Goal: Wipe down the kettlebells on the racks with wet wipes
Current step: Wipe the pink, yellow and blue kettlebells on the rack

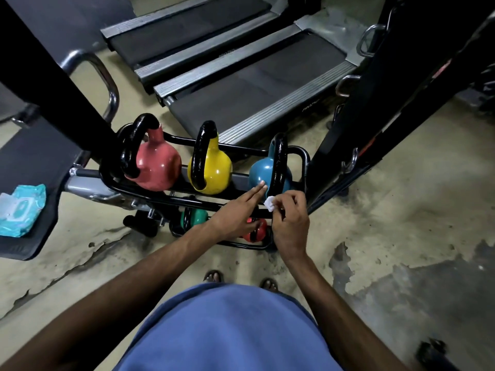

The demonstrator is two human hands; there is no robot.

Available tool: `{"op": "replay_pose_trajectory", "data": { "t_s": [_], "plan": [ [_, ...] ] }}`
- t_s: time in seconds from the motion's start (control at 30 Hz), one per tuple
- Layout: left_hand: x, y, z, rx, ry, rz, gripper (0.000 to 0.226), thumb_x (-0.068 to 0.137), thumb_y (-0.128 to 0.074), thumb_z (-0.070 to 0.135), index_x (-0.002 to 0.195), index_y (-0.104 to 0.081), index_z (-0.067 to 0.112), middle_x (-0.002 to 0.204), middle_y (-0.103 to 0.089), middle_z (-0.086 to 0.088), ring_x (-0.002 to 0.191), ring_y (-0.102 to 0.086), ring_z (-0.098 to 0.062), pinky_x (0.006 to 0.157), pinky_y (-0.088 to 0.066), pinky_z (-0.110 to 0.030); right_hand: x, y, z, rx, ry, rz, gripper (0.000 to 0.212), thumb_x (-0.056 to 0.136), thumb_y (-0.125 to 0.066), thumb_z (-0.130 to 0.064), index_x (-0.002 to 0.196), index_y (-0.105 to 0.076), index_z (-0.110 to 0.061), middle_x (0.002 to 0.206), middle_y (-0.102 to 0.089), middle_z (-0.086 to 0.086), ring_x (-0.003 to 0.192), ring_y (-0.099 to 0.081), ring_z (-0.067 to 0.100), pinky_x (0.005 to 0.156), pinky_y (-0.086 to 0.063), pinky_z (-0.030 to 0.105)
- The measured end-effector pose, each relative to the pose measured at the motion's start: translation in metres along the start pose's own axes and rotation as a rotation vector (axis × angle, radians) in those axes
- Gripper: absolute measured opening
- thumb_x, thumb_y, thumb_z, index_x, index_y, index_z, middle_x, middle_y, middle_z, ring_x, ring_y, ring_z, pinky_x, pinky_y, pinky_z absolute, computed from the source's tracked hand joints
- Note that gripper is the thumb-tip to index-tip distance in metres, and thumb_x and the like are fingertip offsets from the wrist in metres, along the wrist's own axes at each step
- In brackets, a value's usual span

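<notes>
Five kettlebells [214, 172] on rack [304, 159], three above with handles upright, two below, blue kettlebell [258, 175] top right, left grip [235, 212] open, straight fingers touching it, right grip [290, 220] pinching one balled wet wipe [269, 202]

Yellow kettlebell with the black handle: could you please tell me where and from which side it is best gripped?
Probably the glossy black loop handle, from above: it arches front to back over the round yellow kettlebell, with open space on both sides.

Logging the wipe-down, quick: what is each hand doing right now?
Left hand: open, straight fingers touching the blue kettlebell.
Right hand: closed, pinching a crumpled white wet wipe.
</notes>
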State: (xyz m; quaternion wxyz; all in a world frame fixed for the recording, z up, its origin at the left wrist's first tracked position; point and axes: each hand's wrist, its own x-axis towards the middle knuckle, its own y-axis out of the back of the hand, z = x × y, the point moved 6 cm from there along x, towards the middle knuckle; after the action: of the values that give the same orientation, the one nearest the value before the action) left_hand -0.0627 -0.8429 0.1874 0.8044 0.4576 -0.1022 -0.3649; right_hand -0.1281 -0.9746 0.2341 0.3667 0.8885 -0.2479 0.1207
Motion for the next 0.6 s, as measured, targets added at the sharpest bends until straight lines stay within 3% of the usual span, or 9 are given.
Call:
{"op": "replay_pose_trajectory", "data": {
  "t_s": [0.1, 0.2, 0.33, 0.4, 0.5, 0.6],
  "plan": [
    [0.000, -0.001, -0.002, -0.007, -0.016, -0.017, 0.098, 0.092, -0.070, 0.029, 0.165, -0.005, 0.019, 0.172, 0.004, 0.012, 0.152, -0.031, -0.014, 0.107, -0.049, -0.035, 0.000, 0.003, 0.006, 0.178, -0.175, 0.023, 0.025, 0.080, -0.063, 0.013, 0.089, -0.061, -0.010, 0.103, -0.057, -0.001, 0.093, -0.061, 0.016, 0.082, -0.054, 0.032],
    [0.000, -0.002, -0.002, -0.006, -0.015, -0.006, 0.099, 0.093, -0.070, 0.032, 0.165, -0.004, 0.019, 0.172, 0.005, 0.013, 0.152, -0.031, -0.015, 0.107, -0.050, -0.038, 0.003, 0.002, 0.017, 0.388, -0.385, 0.009, 0.020, 0.089, -0.064, 0.002, 0.094, -0.060, -0.017, 0.097, -0.064, -0.001, 0.093, -0.065, 0.022, 0.084, -0.056, 0.042],
    [0.001, -0.004, -0.001, -0.003, -0.002, 0.010, 0.099, 0.093, -0.070, 0.032, 0.165, -0.004, 0.021, 0.172, 0.004, 0.015, 0.151, -0.032, -0.016, 0.107, -0.050, -0.038, 0.026, -0.005, 0.027, 0.540, -0.549, -0.046, 0.011, 0.098, -0.062, -0.017, 0.108, -0.063, -0.022, 0.106, -0.071, 0.002, 0.098, -0.069, 0.020, 0.087, -0.055, 0.034],
    [0.001, -0.004, -0.001, 0.001, 0.010, 0.008, 0.098, 0.093, -0.069, 0.034, 0.165, -0.004, 0.021, 0.172, 0.001, 0.012, 0.151, -0.034, -0.018, 0.107, -0.049, -0.038, 0.045, -0.016, 0.029, 0.586, -0.642, -0.133, 0.015, 0.098, -0.054, -0.015, 0.103, -0.066, -0.023, 0.100, -0.073, 0.001, 0.091, -0.069, 0.016, 0.084, -0.055, 0.034],
    [0.001, -0.004, 0.000, 0.035, 0.040, 0.005, 0.095, 0.095, -0.068, 0.036, 0.165, -0.006, 0.018, 0.173, -0.005, 0.006, 0.151, -0.033, -0.021, 0.110, -0.044, -0.035, 0.073, -0.033, 0.031, 0.732, -0.842, -0.251, 0.027, 0.097, -0.045, 0.000, 0.087, -0.067, -0.014, 0.087, -0.071, 0.011, 0.079, -0.066, 0.024, 0.078, -0.054, 0.037],
    [0.000, -0.003, 0.002, 0.021, 0.039, 0.014, 0.095, 0.095, -0.069, 0.031, 0.165, -0.007, 0.017, 0.173, -0.007, 0.004, 0.152, -0.031, -0.020, 0.110, -0.040, -0.030, 0.081, -0.043, 0.036, 0.837, -0.994, -0.342, 0.026, 0.093, -0.044, 0.001, 0.094, -0.069, -0.005, 0.105, -0.068, 0.026, 0.096, -0.064, 0.039, 0.101, -0.052, 0.053]
  ]
}}
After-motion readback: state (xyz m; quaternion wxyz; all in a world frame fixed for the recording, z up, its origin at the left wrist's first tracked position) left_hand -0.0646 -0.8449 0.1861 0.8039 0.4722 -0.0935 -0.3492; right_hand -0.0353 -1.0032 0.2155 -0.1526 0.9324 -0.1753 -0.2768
